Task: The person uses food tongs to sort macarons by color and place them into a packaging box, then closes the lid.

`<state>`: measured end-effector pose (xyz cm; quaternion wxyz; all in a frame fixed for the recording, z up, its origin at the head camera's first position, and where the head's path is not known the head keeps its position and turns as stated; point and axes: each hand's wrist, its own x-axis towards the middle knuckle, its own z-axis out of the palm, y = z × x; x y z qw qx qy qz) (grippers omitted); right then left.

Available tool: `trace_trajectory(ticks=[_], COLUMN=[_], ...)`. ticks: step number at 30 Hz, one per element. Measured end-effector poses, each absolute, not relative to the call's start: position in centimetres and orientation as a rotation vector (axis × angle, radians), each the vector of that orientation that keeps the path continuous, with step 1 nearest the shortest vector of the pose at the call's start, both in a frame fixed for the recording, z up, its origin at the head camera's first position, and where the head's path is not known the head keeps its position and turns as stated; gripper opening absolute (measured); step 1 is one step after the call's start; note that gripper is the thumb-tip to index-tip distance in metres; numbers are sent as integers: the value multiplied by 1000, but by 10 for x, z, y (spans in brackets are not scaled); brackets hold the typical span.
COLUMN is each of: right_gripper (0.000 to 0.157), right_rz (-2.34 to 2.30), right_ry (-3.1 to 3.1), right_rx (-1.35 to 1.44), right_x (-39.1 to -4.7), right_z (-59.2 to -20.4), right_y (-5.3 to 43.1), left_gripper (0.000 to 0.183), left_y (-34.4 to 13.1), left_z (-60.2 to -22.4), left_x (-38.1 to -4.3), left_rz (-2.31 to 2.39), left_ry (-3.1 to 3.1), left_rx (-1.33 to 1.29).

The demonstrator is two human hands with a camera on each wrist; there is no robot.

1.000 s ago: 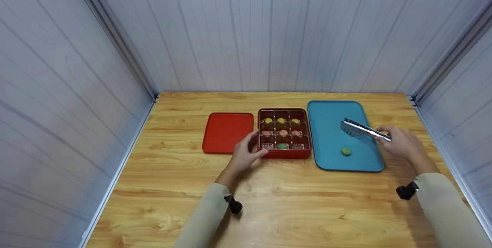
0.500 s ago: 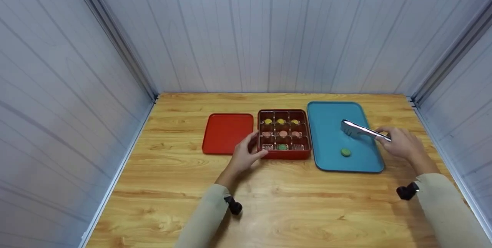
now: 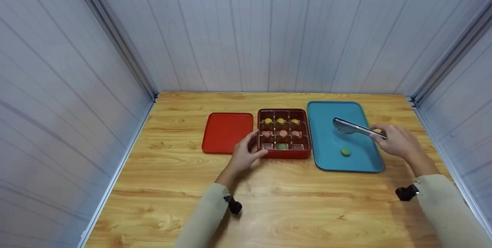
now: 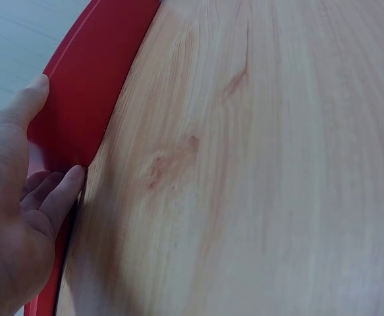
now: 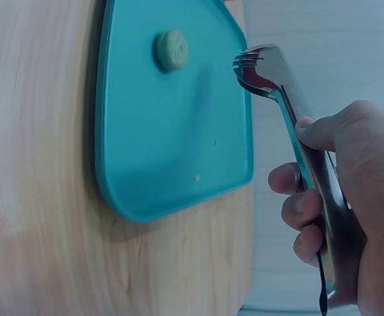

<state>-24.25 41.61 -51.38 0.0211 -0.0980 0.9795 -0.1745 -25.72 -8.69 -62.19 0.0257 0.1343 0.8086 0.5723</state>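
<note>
My left hand [image 3: 243,155] holds the front left corner of a red box [image 3: 286,154], thumb on the front wall and fingers at the left side. A clear divided insert inside bears yellow macarons [image 3: 280,121] in the back row and pink ones [image 3: 283,133] in the middle row. One green macaron [image 3: 282,146] sits at the centre of the front row, between two bare compartments. Metal tongs [image 5: 330,204] are gripped in my right hand [image 3: 396,141], their tips apart above the blue tray [image 3: 330,163]. On that tray lies another green macaron [image 5: 172,50], nearer me than the tips.
A flat red lid [image 3: 228,132] lies left of the box on the wooden table [image 3: 292,202]. The blue tray stands close along the box's right side. Pale panel walls [image 3: 246,32] rise behind and at both sides. Small crumbs dot the tray.
The tongs and my right hand have shifted slightly left over the tray, and the tongs have turned a little. My left hand, the box and the macarons stay put.
</note>
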Motion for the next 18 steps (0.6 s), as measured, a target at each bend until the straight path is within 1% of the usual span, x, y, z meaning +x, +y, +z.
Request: trace_trajectory(ticks=[4, 7, 14, 18], right_gripper=[35, 36, 32, 31], right_rz=[-537, -515, -499, -523], right_ry=[3026, 3042, 3067, 3053], right_rx=[-354, -395, -495, -543], right_x=[-241, -240, -236, -235], right_z=[-509, -505, -495, -492], right_y=[404, 395, 375, 362], left_gripper=[86, 86, 90, 89], left_y=[-88, -90, -91, -91], left_z=[-625, -634, -639, -641], left_x=[-258, -262, -265, -266], left_rz=[1748, 1760, 1785, 1768], left_ry=[2529, 2546, 2529, 2558], left_rx=[438, 476, 492, 493])
